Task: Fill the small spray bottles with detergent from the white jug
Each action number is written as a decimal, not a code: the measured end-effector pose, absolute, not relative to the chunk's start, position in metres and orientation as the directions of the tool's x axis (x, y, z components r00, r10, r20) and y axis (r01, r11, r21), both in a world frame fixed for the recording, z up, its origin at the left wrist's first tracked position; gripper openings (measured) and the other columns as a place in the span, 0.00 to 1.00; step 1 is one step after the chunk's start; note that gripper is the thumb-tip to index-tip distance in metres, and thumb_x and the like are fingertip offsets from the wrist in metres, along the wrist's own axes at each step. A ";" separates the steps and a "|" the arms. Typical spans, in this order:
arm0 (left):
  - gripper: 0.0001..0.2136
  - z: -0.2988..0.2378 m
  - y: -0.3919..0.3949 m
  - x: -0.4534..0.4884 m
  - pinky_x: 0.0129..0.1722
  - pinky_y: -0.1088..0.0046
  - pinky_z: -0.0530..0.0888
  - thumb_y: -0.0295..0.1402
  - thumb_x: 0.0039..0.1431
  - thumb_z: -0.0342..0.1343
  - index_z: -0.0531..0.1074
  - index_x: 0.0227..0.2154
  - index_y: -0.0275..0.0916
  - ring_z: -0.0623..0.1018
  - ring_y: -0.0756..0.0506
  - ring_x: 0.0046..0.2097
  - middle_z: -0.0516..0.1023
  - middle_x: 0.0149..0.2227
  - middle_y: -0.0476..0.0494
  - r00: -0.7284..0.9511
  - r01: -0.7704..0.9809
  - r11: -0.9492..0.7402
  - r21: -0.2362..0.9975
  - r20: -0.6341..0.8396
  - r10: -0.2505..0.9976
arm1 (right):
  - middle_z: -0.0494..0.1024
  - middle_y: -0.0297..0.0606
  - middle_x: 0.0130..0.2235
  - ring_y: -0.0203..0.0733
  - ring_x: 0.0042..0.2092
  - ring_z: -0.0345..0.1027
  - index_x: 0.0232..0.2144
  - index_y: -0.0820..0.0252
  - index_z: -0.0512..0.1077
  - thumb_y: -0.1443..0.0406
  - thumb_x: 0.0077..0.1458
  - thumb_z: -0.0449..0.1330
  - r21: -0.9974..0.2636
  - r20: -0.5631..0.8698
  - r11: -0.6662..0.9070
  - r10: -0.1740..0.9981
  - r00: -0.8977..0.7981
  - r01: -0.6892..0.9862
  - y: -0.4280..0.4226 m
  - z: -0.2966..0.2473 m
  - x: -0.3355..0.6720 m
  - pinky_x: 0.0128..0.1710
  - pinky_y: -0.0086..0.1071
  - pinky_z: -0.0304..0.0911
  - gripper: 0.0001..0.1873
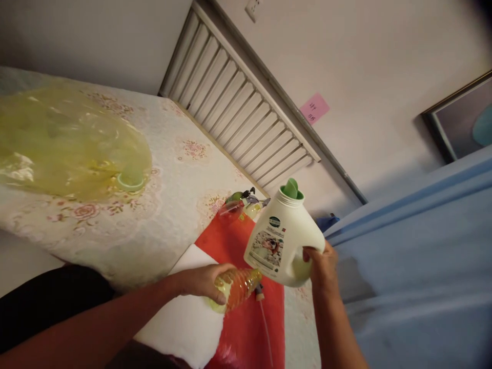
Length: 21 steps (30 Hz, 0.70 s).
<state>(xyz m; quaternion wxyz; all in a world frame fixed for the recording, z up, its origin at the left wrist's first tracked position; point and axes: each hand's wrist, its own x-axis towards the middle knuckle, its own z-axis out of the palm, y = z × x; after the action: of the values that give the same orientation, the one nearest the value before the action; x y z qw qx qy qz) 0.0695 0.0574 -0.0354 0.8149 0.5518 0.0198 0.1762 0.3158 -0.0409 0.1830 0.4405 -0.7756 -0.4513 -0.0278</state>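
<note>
My right hand (322, 264) grips the handle of a white detergent jug (282, 237) with a green spout, held above the red sheet (246, 318). Lower down, my left hand (205, 281) is closed around a small clear bottle (239, 287) of yellowish liquid, which lies tilted on the red sheet and a white sheet (184, 318). The small bottle's mouth points toward the jug's base. A thin tube with a cap (262, 302) lies on the red sheet by the bottle.
A flowered cloth (172, 205) covers the surface. A yellow transparent plastic bag (65, 143) lies at the left. A second spray bottle (246, 202) lies behind the jug. A white slatted radiator (238, 102) lines the wall. Blue fabric (415, 266) fills the right.
</note>
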 end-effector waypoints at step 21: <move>0.37 -0.029 0.056 0.083 0.53 0.61 0.71 0.36 0.45 0.67 0.60 0.59 0.41 0.74 0.33 0.56 0.74 0.56 0.42 0.821 -0.201 0.011 0.980 0.162 0.547 | 0.68 0.31 0.19 0.38 0.23 0.57 0.21 0.58 0.74 0.56 0.37 0.59 -0.426 0.095 -0.560 0.753 0.651 0.710 -0.167 0.208 0.304 0.23 0.30 0.54 0.12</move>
<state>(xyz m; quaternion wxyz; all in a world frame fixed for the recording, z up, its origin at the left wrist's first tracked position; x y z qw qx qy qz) 0.0827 0.0556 -0.0290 0.6983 0.6504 0.1332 0.2676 0.3038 -0.1674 0.2076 0.2187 -0.8819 -0.4148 0.0489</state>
